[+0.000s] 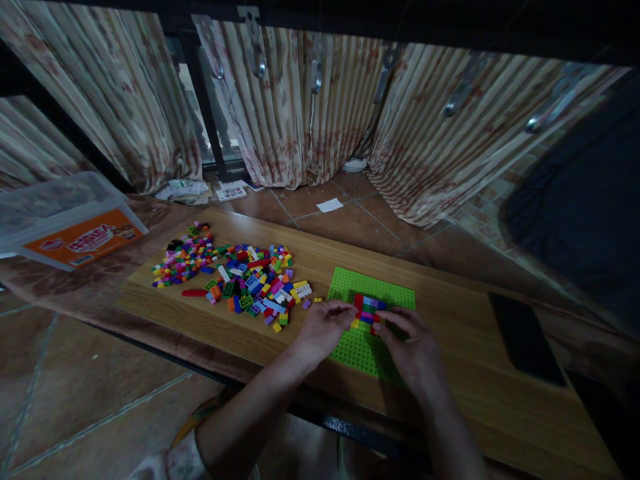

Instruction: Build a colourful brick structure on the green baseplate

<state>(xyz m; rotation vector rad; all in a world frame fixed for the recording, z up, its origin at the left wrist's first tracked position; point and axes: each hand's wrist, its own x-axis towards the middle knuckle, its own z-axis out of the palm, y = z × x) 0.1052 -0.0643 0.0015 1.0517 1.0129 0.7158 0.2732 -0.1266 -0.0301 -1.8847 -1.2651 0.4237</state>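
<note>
A green studded baseplate (356,355) lies on the wooden board. Near its middle sits a small cluster of toy building bricks (368,308) in red, blue, purple, green and yellow. My left hand (323,328) is at the cluster's left side, thumb and fingertips closed together against it. From the right, my right hand (414,343) curls its thumb and fingers round the cluster's edge. The fingertips partly cover the bricks, and any single loose brick between them cannot be made out.
Left of the baseplate are a pile of mixed bricks (260,280) and a heap of smaller pieces (185,257). A clear plastic tub (75,220) with an orange label stands at far left. On the right lies a dark flat phone-like object (525,339) on the wooden board (460,387).
</note>
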